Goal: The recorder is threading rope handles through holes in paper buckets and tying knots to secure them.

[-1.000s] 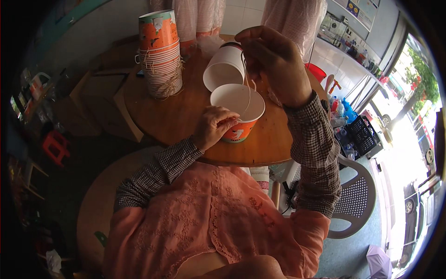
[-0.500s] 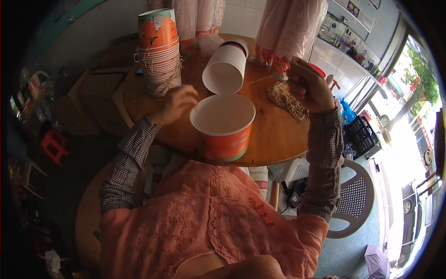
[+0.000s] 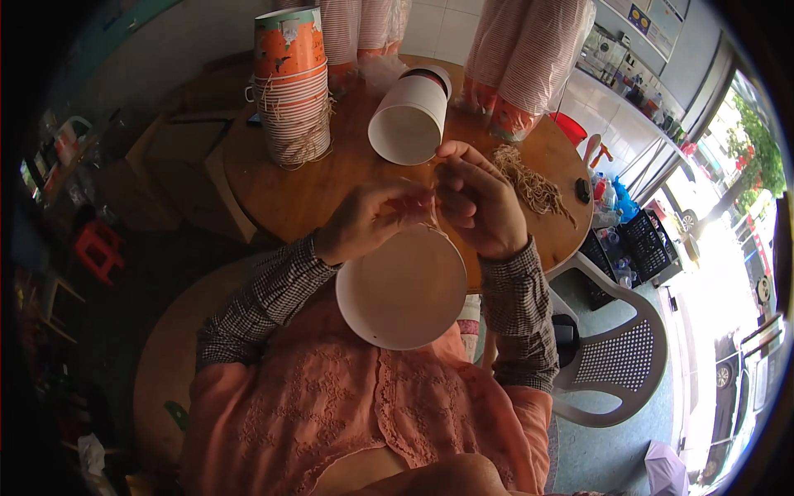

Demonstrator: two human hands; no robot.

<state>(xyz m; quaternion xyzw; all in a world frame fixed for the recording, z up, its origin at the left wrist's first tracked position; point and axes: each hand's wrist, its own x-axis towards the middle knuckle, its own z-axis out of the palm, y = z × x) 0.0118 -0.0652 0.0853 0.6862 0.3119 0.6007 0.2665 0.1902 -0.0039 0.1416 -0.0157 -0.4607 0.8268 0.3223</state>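
Note:
A white-lined paper bucket (image 3: 403, 289) rests against my chest, its open mouth tilted up toward me. My left hand (image 3: 372, 217) and my right hand (image 3: 480, 198) meet at its far rim, fingers pinched together on a thin piece of string there. The string itself is barely visible between the fingertips. A second paper bucket (image 3: 411, 116) lies on its side on the round wooden table (image 3: 314, 194) just beyond my hands, mouth facing me.
A tall stack of orange paper buckets with string handles (image 3: 291, 91) stands at the table's left. A heap of loose strings (image 3: 533, 183) lies at the right. Wrapped sleeves of cups (image 3: 525, 58) lean at the back. A grey plastic chair (image 3: 616, 364) stands to my right.
The bucket has come off the table toward my chest and tipped up. My right hand came back from the string heap, and both hands now meet at the bucket's rim.

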